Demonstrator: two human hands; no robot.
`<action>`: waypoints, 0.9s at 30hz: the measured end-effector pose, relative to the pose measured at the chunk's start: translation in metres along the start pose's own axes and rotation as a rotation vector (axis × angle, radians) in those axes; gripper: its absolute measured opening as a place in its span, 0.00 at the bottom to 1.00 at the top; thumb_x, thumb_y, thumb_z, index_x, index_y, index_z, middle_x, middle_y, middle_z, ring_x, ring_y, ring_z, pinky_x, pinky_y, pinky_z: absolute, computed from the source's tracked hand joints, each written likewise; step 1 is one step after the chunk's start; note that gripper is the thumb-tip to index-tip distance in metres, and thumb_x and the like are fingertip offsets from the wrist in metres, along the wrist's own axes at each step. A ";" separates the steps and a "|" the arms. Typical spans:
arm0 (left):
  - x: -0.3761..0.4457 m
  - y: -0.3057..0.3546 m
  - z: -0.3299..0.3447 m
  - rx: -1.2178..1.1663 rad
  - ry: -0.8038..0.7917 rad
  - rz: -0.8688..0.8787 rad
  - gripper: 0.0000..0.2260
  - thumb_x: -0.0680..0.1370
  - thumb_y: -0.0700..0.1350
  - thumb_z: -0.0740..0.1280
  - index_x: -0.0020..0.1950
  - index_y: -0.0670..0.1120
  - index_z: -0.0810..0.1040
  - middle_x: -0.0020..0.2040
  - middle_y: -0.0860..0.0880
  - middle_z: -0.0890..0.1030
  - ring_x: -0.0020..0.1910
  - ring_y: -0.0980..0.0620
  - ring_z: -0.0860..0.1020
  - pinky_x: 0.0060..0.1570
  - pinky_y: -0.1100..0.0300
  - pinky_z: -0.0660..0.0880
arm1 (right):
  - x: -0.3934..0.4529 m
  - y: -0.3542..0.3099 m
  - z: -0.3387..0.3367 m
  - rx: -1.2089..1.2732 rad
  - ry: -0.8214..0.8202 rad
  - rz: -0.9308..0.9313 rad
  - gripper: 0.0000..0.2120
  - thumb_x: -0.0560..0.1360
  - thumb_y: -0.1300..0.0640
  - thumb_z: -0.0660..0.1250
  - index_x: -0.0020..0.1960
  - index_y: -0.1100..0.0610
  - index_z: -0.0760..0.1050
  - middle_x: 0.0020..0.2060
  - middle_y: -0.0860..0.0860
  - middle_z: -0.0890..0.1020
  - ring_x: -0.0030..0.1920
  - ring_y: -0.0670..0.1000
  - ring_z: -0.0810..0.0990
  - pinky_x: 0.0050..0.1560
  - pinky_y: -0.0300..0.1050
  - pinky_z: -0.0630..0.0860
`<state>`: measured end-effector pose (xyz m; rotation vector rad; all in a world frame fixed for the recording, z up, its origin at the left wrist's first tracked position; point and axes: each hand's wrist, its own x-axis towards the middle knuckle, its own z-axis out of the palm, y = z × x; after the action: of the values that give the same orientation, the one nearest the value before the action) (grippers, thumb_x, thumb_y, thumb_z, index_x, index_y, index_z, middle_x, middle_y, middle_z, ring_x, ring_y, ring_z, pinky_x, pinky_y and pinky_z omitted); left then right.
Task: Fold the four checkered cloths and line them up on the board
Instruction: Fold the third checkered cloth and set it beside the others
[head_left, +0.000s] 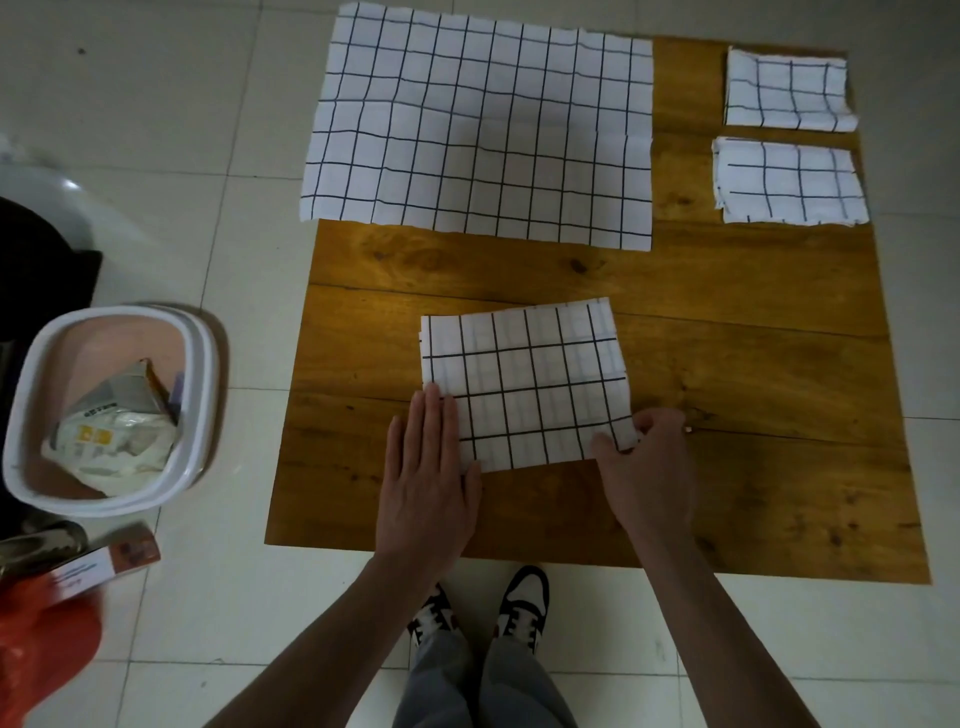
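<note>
- Nearest the camera, two shoes (483, 608) and grey trouser legs (488, 686) stand on the tiled floor (208, 623) just short of the board's near edge
- The wooden board (727, 338) lies flat on the floor; all four checkered cloths rest on it
- The left hand (428, 478) lies flat with fingers straight and together, pressing down the near-left corner of the half-folded cloth (524, 384); the palm sits on the bare board, the fingertips on the fabric
- The right hand (649, 467) pinches the near-right corner of that same cloth between thumb and curled fingers; the corner is lifted slightly off the board
- The half-folded cloth lies in the near middle of the board, a rectangle in several layers, tilted a little out of line with the board's edges
- To the left, off the board, a white bin (111, 410) holds crumpled packaging; nearer still sit a small box (104, 564) and a red plastic bag (47, 649)
- Farther back, the unfolded cloth (478, 124) is spread flat over the far-left part of the board; its left edge and far edge overhang onto the tiles
- At the far right, two folded cloths sit one behind the other, near each other but apart; the nearer folded cloth (789, 182) and the farther folded cloth (789, 91) both lie along the board's right edge
</note>
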<state>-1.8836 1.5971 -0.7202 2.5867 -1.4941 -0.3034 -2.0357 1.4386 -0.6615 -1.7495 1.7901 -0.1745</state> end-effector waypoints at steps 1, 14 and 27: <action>0.000 0.000 0.000 0.000 -0.002 0.001 0.31 0.87 0.55 0.50 0.86 0.41 0.49 0.86 0.41 0.47 0.86 0.44 0.45 0.82 0.40 0.54 | 0.000 -0.001 0.000 0.080 -0.012 0.000 0.21 0.75 0.55 0.76 0.58 0.51 0.65 0.48 0.55 0.80 0.43 0.54 0.80 0.41 0.50 0.78; 0.002 -0.001 -0.005 -0.115 0.055 0.021 0.32 0.87 0.54 0.56 0.87 0.44 0.49 0.87 0.43 0.49 0.86 0.45 0.47 0.83 0.41 0.54 | -0.011 -0.013 0.002 0.845 -0.113 0.260 0.12 0.78 0.61 0.73 0.59 0.51 0.82 0.50 0.45 0.85 0.57 0.49 0.82 0.54 0.44 0.77; -0.001 -0.002 0.005 0.019 0.017 0.257 0.46 0.71 0.53 0.80 0.84 0.51 0.62 0.82 0.41 0.64 0.81 0.40 0.62 0.78 0.41 0.57 | -0.050 -0.045 0.011 0.750 0.078 -0.096 0.09 0.83 0.56 0.67 0.50 0.42 0.77 0.40 0.36 0.84 0.41 0.38 0.82 0.41 0.34 0.78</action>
<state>-1.8841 1.5985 -0.7256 2.3664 -1.8046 -0.2366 -1.9956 1.4841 -0.6309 -1.2824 1.4164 -0.8446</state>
